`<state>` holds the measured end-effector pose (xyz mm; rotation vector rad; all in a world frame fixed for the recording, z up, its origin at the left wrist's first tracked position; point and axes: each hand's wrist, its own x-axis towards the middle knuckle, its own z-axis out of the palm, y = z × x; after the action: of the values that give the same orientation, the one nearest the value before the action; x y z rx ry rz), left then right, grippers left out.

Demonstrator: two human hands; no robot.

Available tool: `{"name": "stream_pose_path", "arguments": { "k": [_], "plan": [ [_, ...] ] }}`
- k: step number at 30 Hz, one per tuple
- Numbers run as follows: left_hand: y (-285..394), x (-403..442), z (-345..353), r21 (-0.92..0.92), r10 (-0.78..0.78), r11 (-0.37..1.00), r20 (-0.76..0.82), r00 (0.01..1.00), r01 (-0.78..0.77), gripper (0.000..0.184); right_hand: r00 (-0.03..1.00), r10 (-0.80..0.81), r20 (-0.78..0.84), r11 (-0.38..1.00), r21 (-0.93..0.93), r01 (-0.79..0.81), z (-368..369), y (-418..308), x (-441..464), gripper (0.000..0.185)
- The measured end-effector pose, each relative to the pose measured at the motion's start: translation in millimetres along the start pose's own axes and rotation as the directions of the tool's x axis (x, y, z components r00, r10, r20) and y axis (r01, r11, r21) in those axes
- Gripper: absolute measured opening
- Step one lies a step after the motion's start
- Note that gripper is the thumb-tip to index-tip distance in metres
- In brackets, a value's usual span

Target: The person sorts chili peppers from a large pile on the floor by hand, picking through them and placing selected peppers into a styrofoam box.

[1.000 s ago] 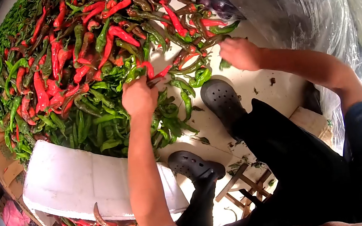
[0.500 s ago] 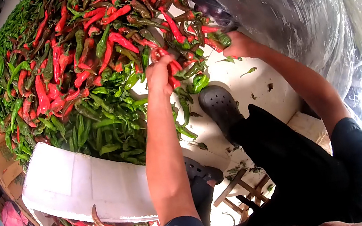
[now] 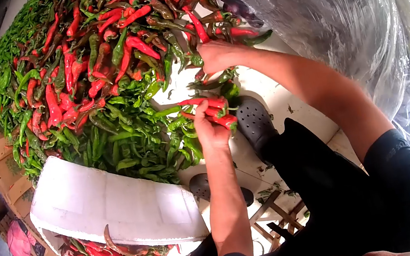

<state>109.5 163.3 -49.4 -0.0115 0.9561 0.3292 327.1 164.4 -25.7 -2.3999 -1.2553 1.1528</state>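
Note:
Several red peppers are gripped in my left hand, their tips and stems sticking out past the fingers, just above the shoes. My right hand reaches into the peppers farther up, its fingers closed at the lower end of an upright red pepper; whatever the fingertips hold is hidden. Red and dark peppers fill the heap at the upper left, and green peppers lie below them. A few green and dark peppers rest on the floor between my hands.
A white foam box stands at the lower left with red peppers at its opening. Clear plastic sheeting covers the upper right. Dark shoes and a wooden stool are below. A person in pink is at the far left.
My left hand has moved right and down towards the shoes, with red peppers in its grip. My right hand has shifted left from the heap's right edge into the peppers.

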Motion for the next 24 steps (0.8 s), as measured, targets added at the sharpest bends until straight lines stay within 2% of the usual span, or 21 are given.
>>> {"name": "stream_pose_path", "arguments": {
  "k": [2,4,6,8,10,14,15,18,19,22,23,24],
  "plan": [
    [-8,8,5,0.008,0.013,1.000,0.012,1.000,-0.013,0.026,0.999,0.034,0.017,0.999,-0.025,-0.034,5,-1,-5,0.034],
    [-12,22,6,0.029,0.022,0.999,0.060,0.998,-0.023,0.019,0.999,-0.024,0.040,0.999,-0.027,0.025,5,-1,-11,0.037],
    [-12,28,22,0.039,0.019,0.999,0.036,0.999,-0.021,0.016,0.990,-0.006,0.140,0.999,0.046,-0.001,-6,-3,-16,0.036],
    [-16,38,30,0.016,0.032,0.999,-0.036,0.999,-0.032,0.014,0.986,0.005,0.164,0.994,0.108,-0.023,-2,10,-9,0.037],
    [-20,38,34,-0.018,0.044,0.999,-0.053,0.998,-0.045,0.019,0.975,0.013,0.222,0.985,0.164,-0.050,-11,10,-7,0.039],
    [-22,35,15,-0.065,0.067,0.996,0.061,0.996,-0.063,0.031,0.969,-0.042,0.242,0.934,0.353,-0.048,-14,27,-5,0.039],
    [-23,33,12,-0.095,0.060,0.994,0.076,0.995,-0.052,0.034,0.955,-0.029,0.295,0.900,0.423,-0.104,-5,39,6,0.043],
    [-26,32,5,-0.131,0.083,0.989,0.140,0.987,-0.065,0.043,0.972,0.025,0.235,0.749,0.639,-0.174,1,49,2,0.050],
    [-27,31,5,-0.148,0.099,0.986,0.175,0.980,-0.073,0.045,0.924,-0.039,0.381,0.672,0.694,-0.258,-8,51,-2,0.055],
    [-24,20,9,-0.145,0.147,0.983,0.275,0.950,-0.110,0.048,0.952,-0.005,0.305,0.615,0.752,-0.238,-9,51,-23,0.052],
    [-22,16,10,-0.136,0.140,0.986,0.314,0.939,-0.101,0.049,0.969,-0.072,0.237,0.520,0.838,-0.166,-1,53,-30,0.054],
    [-19,11,13,-0.126,0.133,0.988,0.352,0.926,-0.094,0.049,0.969,-0.082,0.232,0.471,0.866,-0.167,-14,31,-55,0.050]
  ]
}}
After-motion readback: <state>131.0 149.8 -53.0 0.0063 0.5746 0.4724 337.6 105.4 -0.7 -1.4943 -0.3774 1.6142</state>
